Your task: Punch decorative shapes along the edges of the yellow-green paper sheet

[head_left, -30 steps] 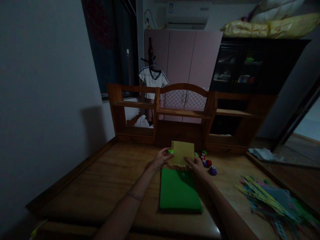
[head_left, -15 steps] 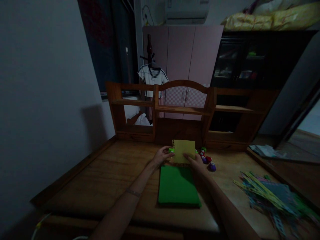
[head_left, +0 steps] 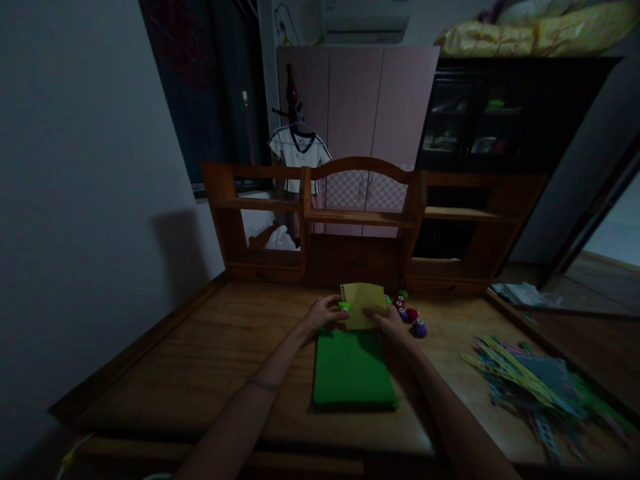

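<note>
My left hand (head_left: 321, 315) is closed around a small green paper punch (head_left: 344, 307) with a round white eye, held at the left edge of a yellow sheet of paper (head_left: 364, 299). A row of small holes runs down that edge of the sheet. My right hand (head_left: 393, 325) pinches the sheet from its lower right, thumb across the front. Just below the hands lies a flat green pad (head_left: 354, 373). Right of the sheet stand several small red, green and purple eyed pieces like the punch, among them a purple one (head_left: 419, 328).
Cut paper strips and sheets (head_left: 535, 377) form a loose pile at the right of the wooden table (head_left: 220, 353). A wooden shelf unit (head_left: 357, 217) rises along the table's far edge, and a white wall (head_left: 90, 200) is on the left.
The yellow sheet has bent slightly, its upper edge now angled. The green punch sits a little lower against its left edge. The whole view has shifted slightly.
</note>
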The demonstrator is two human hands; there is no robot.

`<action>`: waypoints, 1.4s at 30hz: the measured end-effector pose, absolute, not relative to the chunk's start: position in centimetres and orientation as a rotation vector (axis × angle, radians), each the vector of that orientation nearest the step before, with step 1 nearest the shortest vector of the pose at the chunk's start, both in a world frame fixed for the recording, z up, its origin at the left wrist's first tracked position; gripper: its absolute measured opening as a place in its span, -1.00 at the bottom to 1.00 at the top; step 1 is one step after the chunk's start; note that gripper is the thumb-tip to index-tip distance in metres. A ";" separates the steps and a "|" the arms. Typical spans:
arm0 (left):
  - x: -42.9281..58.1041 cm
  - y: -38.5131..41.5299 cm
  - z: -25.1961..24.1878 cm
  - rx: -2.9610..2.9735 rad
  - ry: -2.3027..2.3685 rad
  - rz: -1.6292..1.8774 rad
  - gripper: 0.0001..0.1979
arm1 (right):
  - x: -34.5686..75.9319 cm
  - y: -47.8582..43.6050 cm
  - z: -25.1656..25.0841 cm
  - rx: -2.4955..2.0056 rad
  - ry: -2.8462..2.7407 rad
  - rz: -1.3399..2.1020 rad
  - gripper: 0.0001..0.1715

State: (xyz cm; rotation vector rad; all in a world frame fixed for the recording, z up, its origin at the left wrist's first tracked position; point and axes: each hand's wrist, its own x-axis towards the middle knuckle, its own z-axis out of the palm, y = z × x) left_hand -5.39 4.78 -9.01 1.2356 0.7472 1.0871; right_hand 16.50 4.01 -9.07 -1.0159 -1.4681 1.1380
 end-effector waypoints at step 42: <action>-5.7 4.8 -9.0 1.310 0.797 1.140 -0.47 | 16.4 3.1 -8.0 -1.026 -1.488 1.124 -0.43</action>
